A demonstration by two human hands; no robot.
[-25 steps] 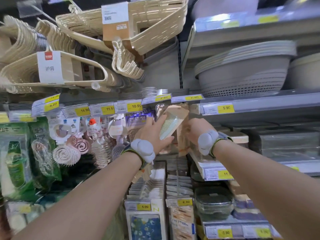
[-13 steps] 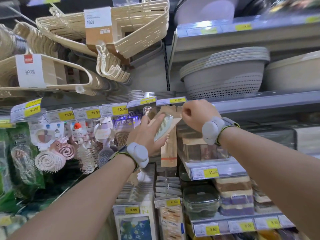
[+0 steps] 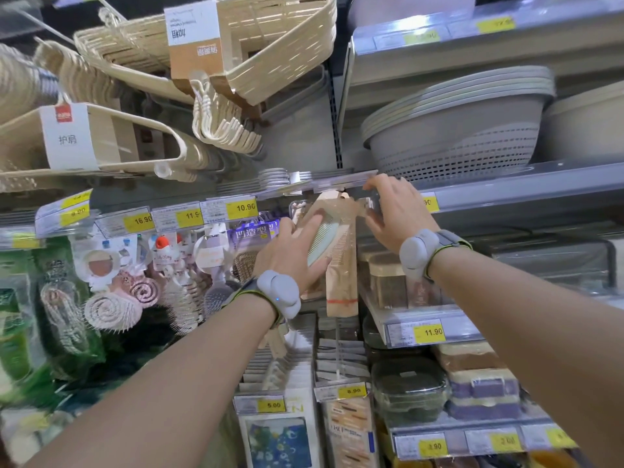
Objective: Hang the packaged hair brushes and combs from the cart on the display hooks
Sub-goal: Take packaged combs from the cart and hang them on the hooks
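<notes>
While our forearms lay stretched toward the shelving [image 3: 506, 197], a grey band [image 3: 280, 292] circled each wrist. Our left hand [image 3: 287, 256] gripped the packaged comb [image 3: 329, 238], fingers [image 3: 312, 226] curled round its kraft sleeve, holding it tilted just under the clear label strip [image 3: 337, 180]. Our right hand [image 3: 396, 214] was apart from the left, fingertips [image 3: 371, 185] at that strip; whether they pinched it we could not tell. Farther back hung other packaged brushes [image 3: 111, 309], and above stood stacked grey basins [image 3: 456, 136].

2 arms stretched forward and up, left hand [image 3: 290, 255] gripping, right hand [image 3: 395, 211] higher, fingers loosely extended
</notes>
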